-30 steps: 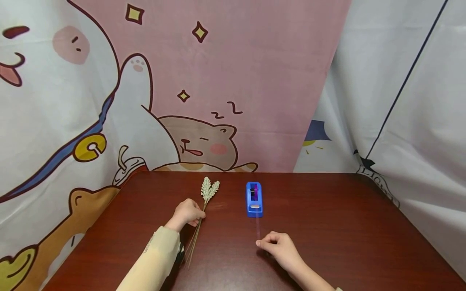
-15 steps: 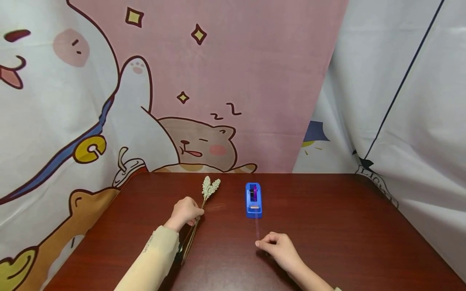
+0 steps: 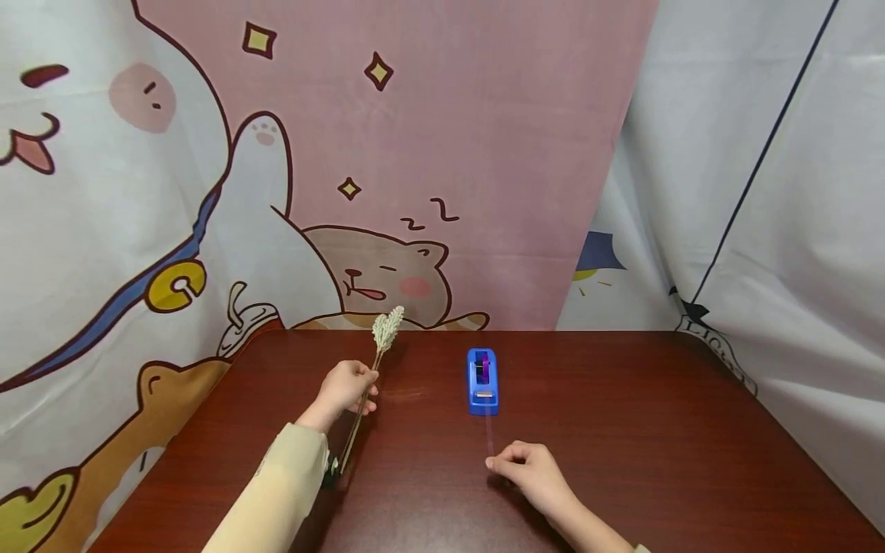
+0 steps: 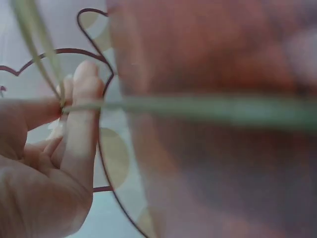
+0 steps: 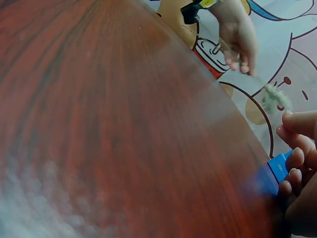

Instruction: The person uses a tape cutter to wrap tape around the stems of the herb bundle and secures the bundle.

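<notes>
My left hand [image 3: 343, 388] pinches the thin stems of a small bunch of dried flowers [image 3: 386, 330] with pale, cream-coloured heads. The bunch slants up and to the right, its heads overlapping the wall cloth in the head view. Close to the left wrist camera, the stems [image 4: 198, 110] run blurred across the picture. A blue tape dispenser [image 3: 482, 403] with a purple roll stands mid-table. From it a strip of clear tape [image 3: 489, 434] stretches toward me, its end pinched between thumb and forefinger of my right hand [image 3: 535, 472].
The brown wooden table [image 3: 657, 430] reaches back to a cartoon-printed cloth [image 3: 518, 169] hung behind it. A dark band-like object [image 3: 332, 470] sits at my left wrist.
My left hand has raised the dried flowers and shifted slightly left, the stems' lower ends moving up and away from me. My right hand, the tape and the dispenser stay in place.
</notes>
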`<action>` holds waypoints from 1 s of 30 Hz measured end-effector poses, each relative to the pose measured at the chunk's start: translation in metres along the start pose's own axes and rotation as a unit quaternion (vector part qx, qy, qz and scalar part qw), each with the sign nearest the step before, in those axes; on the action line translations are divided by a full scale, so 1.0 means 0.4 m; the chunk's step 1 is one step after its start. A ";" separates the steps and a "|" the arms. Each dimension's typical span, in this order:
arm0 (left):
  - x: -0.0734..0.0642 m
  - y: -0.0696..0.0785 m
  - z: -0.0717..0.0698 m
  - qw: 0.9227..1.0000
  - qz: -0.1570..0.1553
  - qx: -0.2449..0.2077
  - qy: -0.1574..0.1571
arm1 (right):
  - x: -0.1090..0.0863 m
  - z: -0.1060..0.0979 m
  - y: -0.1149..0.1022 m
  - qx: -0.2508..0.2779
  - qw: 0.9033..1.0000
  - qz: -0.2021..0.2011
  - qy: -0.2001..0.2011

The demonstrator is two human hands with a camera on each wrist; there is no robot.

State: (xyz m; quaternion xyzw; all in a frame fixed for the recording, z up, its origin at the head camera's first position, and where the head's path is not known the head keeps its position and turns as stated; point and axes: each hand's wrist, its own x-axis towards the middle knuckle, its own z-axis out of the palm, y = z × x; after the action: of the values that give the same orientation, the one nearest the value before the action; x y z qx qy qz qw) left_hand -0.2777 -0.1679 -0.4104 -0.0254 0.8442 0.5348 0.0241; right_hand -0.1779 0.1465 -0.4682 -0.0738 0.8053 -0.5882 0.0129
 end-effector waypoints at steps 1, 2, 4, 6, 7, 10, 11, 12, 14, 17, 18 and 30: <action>0.000 0.010 -0.006 1.000 0.011 0.005 0.014 | 0.000 -0.001 -0.001 -0.002 1.000 0.001 -0.001; 0.000 0.020 -0.011 0.999 0.022 0.009 0.029 | -0.001 -0.002 -0.002 -0.003 1.000 0.002 -0.002; -0.001 0.038 -0.022 0.997 0.043 0.020 0.061 | 0.000 -0.004 -0.004 -0.007 1.000 0.003 -0.005; -0.003 0.053 -0.032 0.993 0.066 0.034 0.090 | 0.000 -0.006 -0.007 -0.010 1.000 0.003 -0.009; -0.005 0.059 -0.037 0.991 0.077 0.044 0.104 | 0.001 -0.007 -0.009 -0.012 1.000 0.002 -0.010; -0.012 0.072 -0.048 0.980 0.112 0.083 0.141 | 0.001 -0.009 -0.013 -0.017 1.000 0.001 -0.015; -0.017 0.075 -0.052 0.975 0.124 0.099 0.152 | 0.002 -0.010 -0.014 -0.016 1.000 0.001 -0.017; -0.021 0.077 -0.056 0.971 0.136 0.115 0.160 | 0.002 -0.010 -0.015 -0.016 1.000 0.002 -0.019; -0.030 0.078 -0.063 0.963 0.156 0.143 0.169 | 0.002 -0.011 -0.016 -0.013 1.000 0.007 -0.023; -0.046 0.067 -0.078 0.957 0.170 0.171 0.159 | 0.005 -0.010 -0.016 -0.006 0.999 0.014 -0.028; -0.053 0.061 -0.084 0.957 0.171 0.177 0.152 | 0.006 -0.010 -0.016 -0.003 0.999 0.015 -0.030; -0.161 0.003 -0.157 0.953 0.176 0.241 0.049 | 0.012 -0.019 -0.042 0.030 0.997 0.061 -0.030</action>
State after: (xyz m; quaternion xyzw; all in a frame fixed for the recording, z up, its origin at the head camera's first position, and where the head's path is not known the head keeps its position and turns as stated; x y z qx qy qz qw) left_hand -0.2142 -0.2231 -0.3782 0.1037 0.9392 0.3095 -0.1066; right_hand -0.1819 0.1482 -0.4495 -0.0419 0.7895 -0.6077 0.0749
